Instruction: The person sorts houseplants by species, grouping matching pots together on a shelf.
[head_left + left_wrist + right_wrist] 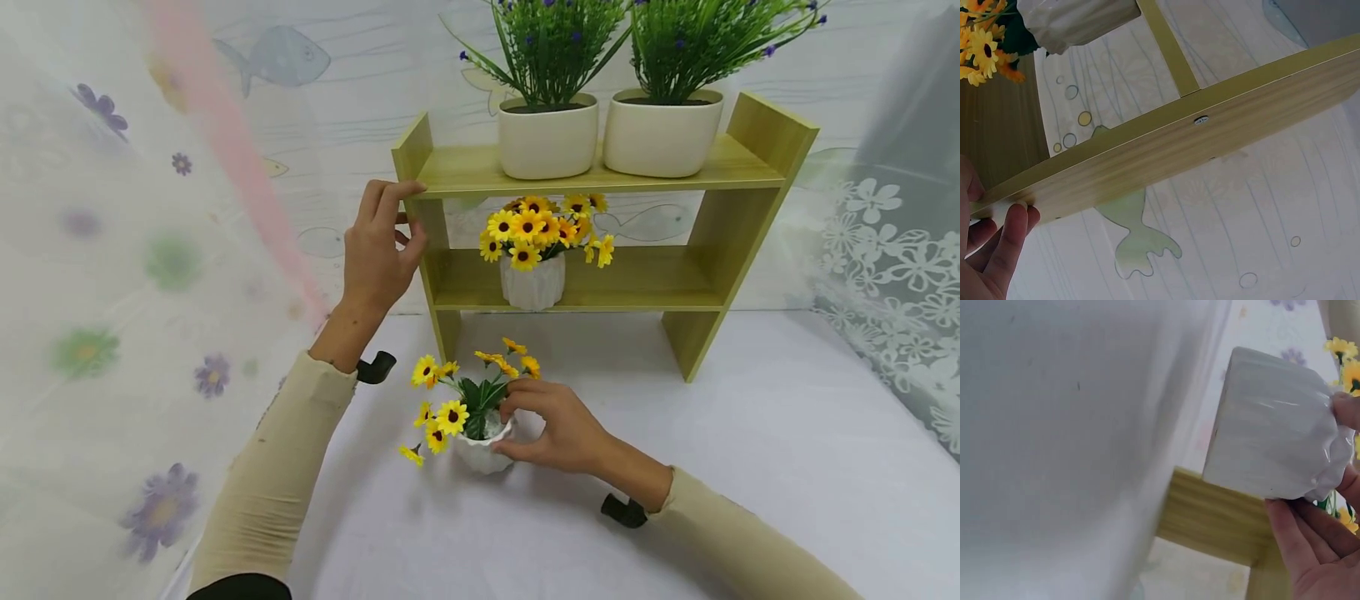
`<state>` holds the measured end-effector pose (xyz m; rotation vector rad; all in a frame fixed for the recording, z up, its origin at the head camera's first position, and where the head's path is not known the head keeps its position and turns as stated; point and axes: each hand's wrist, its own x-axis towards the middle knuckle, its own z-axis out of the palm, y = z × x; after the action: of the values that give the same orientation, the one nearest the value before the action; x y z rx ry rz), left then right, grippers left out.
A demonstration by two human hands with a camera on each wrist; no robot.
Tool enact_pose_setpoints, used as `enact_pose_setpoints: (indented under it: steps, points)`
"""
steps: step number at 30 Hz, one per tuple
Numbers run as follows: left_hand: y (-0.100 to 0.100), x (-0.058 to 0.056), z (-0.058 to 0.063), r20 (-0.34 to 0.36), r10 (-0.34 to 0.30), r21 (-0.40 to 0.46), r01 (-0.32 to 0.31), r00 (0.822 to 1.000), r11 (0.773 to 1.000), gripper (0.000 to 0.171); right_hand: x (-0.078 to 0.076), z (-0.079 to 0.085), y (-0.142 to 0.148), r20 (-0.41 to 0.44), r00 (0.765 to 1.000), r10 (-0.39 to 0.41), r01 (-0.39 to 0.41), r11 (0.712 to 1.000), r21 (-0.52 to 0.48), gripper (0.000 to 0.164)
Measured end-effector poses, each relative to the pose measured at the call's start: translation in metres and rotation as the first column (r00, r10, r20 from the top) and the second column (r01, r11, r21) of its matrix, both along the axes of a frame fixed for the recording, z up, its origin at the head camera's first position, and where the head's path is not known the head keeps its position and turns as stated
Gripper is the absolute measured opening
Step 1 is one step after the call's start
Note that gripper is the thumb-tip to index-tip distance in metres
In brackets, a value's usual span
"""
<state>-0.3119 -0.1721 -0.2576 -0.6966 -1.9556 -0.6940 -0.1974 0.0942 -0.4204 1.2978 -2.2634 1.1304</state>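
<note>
My right hand pinches the rim of a white fluted flowerpot with yellow artificial sunflowers leaning to the left. In the right wrist view the pot's flat base stands apart from the white cloth. A wooden two-tier shelf stands behind. My left hand grips its left side panel near the top board, fingers over the front edge. The panel's outer face runs across the left wrist view, with the fingertips on it. A second white pot of yellow sunflowers sits on the lower board.
On the top board stand two cream oval planters with green plants and small purple flowers. A white cloth covers the table. Patterned sheer curtains hang at the left, back and right.
</note>
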Motion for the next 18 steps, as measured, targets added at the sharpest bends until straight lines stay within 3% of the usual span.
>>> enact_pose_setpoints:
  steps: [14,18]
  points:
    - [-0.001,0.000,0.000,0.005,0.019,-0.008,-0.019,1.000,1.000,0.035,0.003,0.052,0.049,-0.011,0.999,-0.034,0.034,0.999,0.020,0.031]
    - [-0.001,0.000,0.001,0.006,0.017,-0.004,-0.017,1.000,1.000,0.035,0.001,0.063,0.067,-0.042,0.995,-0.089,0.090,0.996,0.025,0.035]
